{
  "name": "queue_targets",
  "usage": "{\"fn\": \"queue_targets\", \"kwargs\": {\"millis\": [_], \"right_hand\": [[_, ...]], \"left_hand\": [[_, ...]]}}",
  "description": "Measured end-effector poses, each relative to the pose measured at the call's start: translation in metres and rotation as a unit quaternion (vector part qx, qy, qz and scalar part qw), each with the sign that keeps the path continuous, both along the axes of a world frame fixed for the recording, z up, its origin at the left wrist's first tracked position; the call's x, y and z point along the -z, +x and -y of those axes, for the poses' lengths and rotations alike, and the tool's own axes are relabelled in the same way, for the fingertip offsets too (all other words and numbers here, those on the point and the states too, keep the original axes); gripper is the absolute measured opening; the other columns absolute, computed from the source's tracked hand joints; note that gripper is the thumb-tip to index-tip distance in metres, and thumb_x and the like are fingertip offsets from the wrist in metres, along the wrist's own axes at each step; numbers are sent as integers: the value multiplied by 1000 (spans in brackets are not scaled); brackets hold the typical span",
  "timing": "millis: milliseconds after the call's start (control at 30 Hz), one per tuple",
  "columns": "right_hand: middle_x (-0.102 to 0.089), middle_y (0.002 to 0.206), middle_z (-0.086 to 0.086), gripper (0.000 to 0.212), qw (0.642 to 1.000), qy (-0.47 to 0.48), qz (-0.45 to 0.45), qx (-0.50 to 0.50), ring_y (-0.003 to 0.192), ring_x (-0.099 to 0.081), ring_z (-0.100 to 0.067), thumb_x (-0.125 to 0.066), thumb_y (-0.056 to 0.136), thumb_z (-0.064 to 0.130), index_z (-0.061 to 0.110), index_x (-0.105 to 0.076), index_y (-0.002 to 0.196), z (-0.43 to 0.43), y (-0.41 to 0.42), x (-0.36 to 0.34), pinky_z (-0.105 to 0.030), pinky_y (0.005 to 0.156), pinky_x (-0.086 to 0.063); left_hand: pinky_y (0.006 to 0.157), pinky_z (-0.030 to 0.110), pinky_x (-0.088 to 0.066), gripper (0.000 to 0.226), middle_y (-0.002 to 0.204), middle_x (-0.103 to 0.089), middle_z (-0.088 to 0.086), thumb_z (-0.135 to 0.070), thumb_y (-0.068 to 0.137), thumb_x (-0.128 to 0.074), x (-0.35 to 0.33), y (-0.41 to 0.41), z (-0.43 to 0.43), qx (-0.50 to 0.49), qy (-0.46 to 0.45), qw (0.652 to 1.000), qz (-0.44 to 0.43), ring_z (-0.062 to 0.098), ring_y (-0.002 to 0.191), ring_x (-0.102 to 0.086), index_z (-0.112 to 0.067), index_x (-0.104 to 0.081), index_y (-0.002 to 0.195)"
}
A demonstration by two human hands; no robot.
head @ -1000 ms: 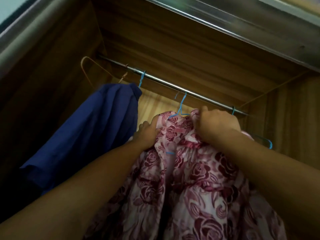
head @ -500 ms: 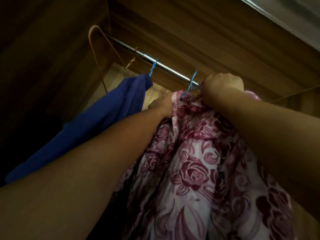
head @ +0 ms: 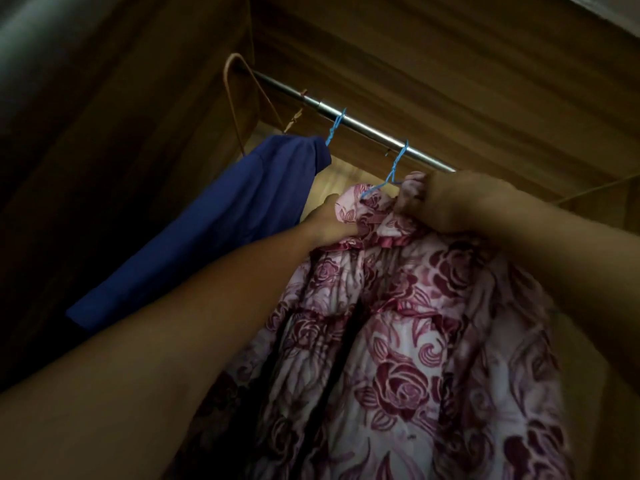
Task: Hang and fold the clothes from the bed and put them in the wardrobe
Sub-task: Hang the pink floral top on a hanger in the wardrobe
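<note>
A pink garment with dark red roses [head: 398,341] hangs from a blue wire hanger [head: 394,168] whose hook sits over the metal wardrobe rail [head: 367,131]. My left hand [head: 329,220] grips the garment's left shoulder just under the hanger. My right hand [head: 446,199] grips the bunched fabric at the right shoulder, close below the rail. To the left a dark blue garment [head: 221,216] hangs on a second blue hanger [head: 335,128].
I am looking up into a wooden wardrobe [head: 415,64]. An empty tan hanger [head: 235,95] hangs at the rail's left end by the side wall. A thin cord [head: 595,188] runs along the right wall.
The floral garment's hanger hook went from below the rail onto it. Both hands have stayed at the garment's shoulders. The view has tilted up and closer.
</note>
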State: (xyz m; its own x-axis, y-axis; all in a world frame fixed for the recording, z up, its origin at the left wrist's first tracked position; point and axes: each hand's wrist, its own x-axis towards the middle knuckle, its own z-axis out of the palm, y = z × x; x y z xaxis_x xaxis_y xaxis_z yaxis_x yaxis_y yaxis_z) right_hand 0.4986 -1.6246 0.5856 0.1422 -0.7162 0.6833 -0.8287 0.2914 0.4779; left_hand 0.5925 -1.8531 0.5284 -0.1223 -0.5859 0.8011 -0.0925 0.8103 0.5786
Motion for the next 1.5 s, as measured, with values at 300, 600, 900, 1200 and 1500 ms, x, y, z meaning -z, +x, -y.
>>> {"fn": "queue_targets", "kwargs": {"millis": [300, 600, 900, 1200, 1500], "right_hand": [[-67, 114, -25, 36, 985, -112, 119, -44, 103, -64, -40, -65, 91, 38, 4, -70, 104, -27, -29, 10, -31, 73, -42], [-67, 109, -26, 28, 956, -233, 87, -155, 98, -66, -44, -59, 88, 19, 1, -67, 108, -9, 35, 25, -36, 71, -43], [-64, 119, -18, 33, 965, -219, 79, -119, 102, -65, -40, -51, 96, 29, 9, -61, 120, 0, 47, 58, -34, 70, -38], [-22, 151, -15, 68, 960, -137, 139, -203, 123, -41, -42, -52, 95, 46, 25, -20, 152, -30, 5, 121, -45, 85, -45], [-29, 140, -13, 73, 922, 9, 242, -303, 103, -55, -37, -54, 96, 45, 34, -16, 157, -80, -58, 229, -47, 85, -54]], "left_hand": [[81, 34, -53, 34, 104, -69, 13, -1, 78, -72, 21, -1, -25, 9, -17, 999, -27, 25, 93, -64, -6, -60, 109], [59, 21, -53, 35, 94, -71, 2, -47, 99, -54, 5, 37, -62, 63, 16, 994, -90, 20, 82, -67, -17, -69, 109], [95, 41, -49, 35, 122, -64, 12, -26, 107, -37, 35, 40, -66, 16, 7, 997, -72, 29, 109, -61, -8, -59, 127], [91, 31, -42, 46, 137, -57, 13, -39, 106, -36, 65, 63, -112, -107, 35, 992, 65, 24, 112, -57, -12, -48, 142], [60, 28, -57, 35, 110, -66, -5, -67, 85, -58, 169, 84, -234, -111, 115, 982, 98, 12, 93, -65, -37, -53, 102]]}}
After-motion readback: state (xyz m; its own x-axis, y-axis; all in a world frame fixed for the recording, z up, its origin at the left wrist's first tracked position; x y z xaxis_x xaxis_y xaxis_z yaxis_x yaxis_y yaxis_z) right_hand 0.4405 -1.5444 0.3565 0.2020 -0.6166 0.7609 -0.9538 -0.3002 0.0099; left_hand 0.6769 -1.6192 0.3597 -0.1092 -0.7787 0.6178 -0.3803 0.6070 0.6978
